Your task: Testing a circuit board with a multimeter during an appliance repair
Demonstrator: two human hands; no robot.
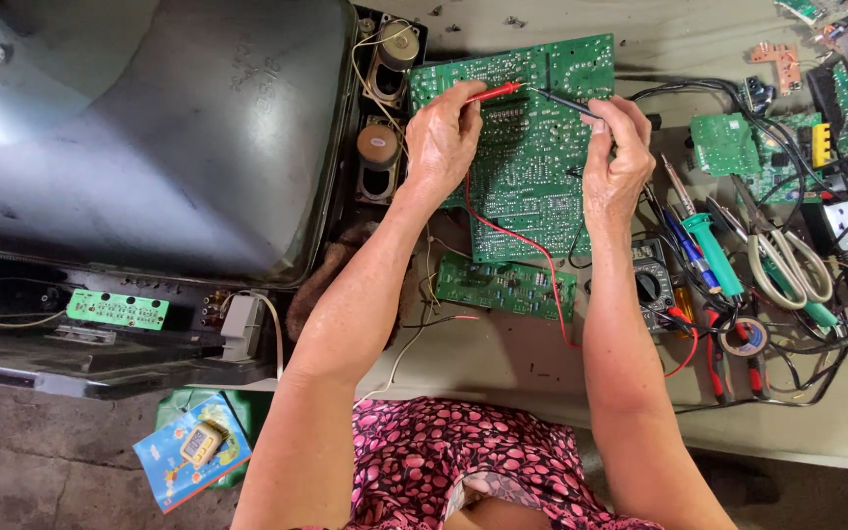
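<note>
Two probes meet on the big green circuit board [527, 147] propped at the worktop's [503, 368] middle: your left hand [444, 137] pinches the red probe [495, 93], your right hand [615, 157] the black probe [566, 102], fingers closed on each. You look mid-measurement; the next touch calls for steady tips and a glance at the meter [652, 283] beside your right wrist. Down left lies a blue printed card [191, 451].

left hand [441, 137]: fingers pinched, arm extended | right hand [615, 162]: fingers pinched, arm extended
</note>
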